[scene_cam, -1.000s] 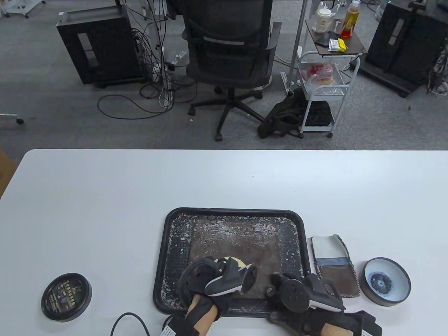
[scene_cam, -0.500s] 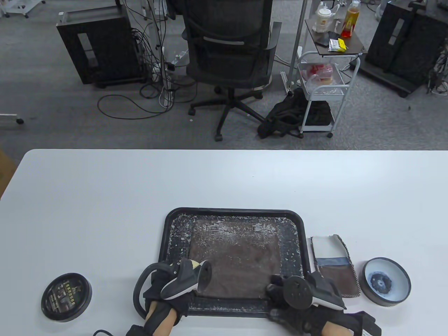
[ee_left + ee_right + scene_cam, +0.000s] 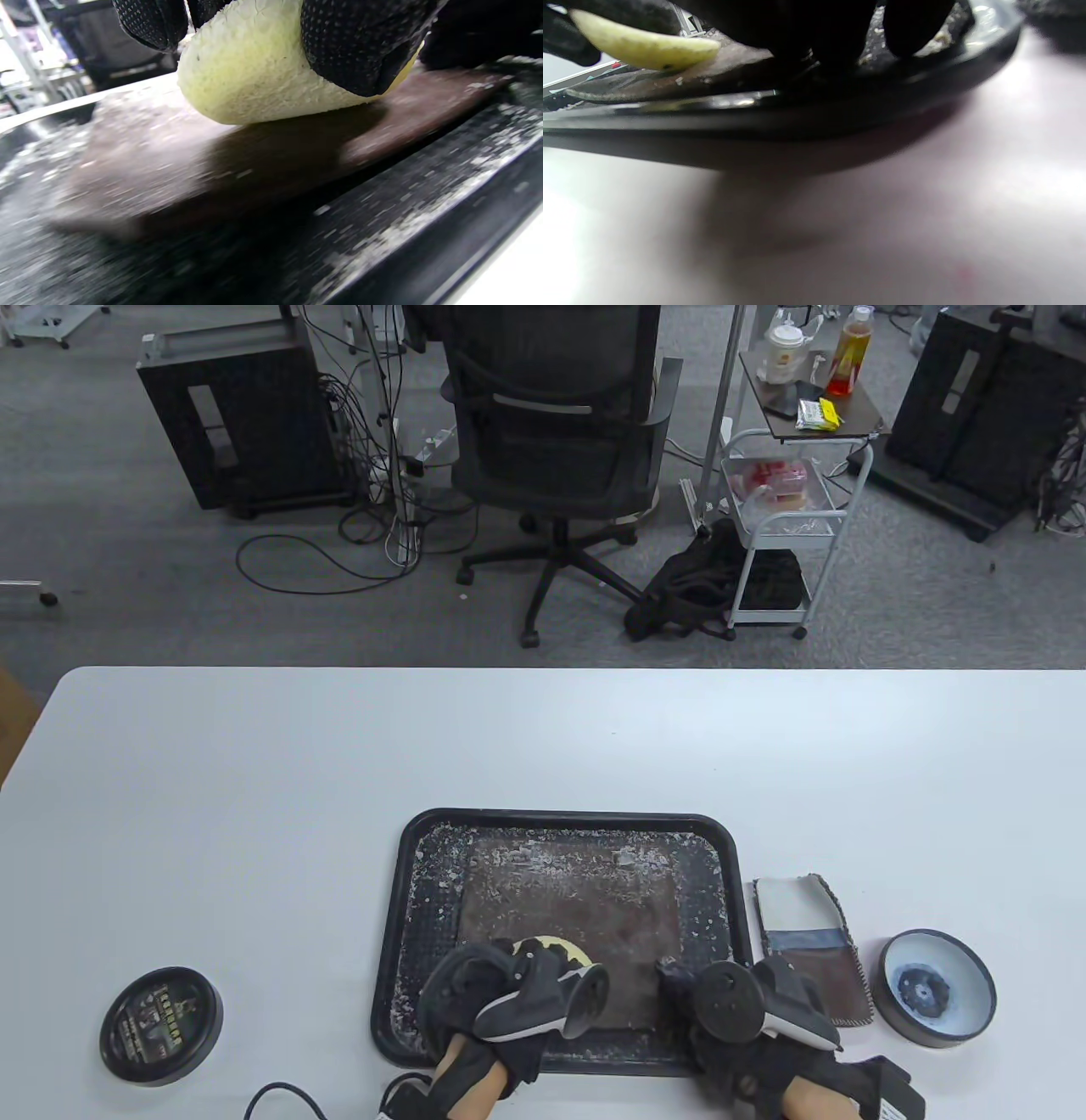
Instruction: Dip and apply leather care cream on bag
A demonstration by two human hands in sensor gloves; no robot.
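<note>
The left hand [image 3: 496, 997] pinches the yellow sponge [image 3: 263, 72] on the brown bag [image 3: 585, 925], inside the tray [image 3: 390, 984]. The right hand [image 3: 738, 1010] presses the tray's near edge; its grip is hidden. Hard rubbing could slide the bag.

Tray [image 3: 390, 950] sat centre-near on the table [image 3: 254, 780], bag [image 3: 594, 899] flat inside it. Sponge [image 3: 560, 948] was on the bag's near-left part, under the left hand [image 3: 484, 993]. Right hand [image 3: 721, 1010] was at the tray's near-right corner. Lid [image 3: 161, 1025] lay far left; pouch [image 3: 814, 950] just right of the tray, dish [image 3: 936, 988] right of that.
</note>
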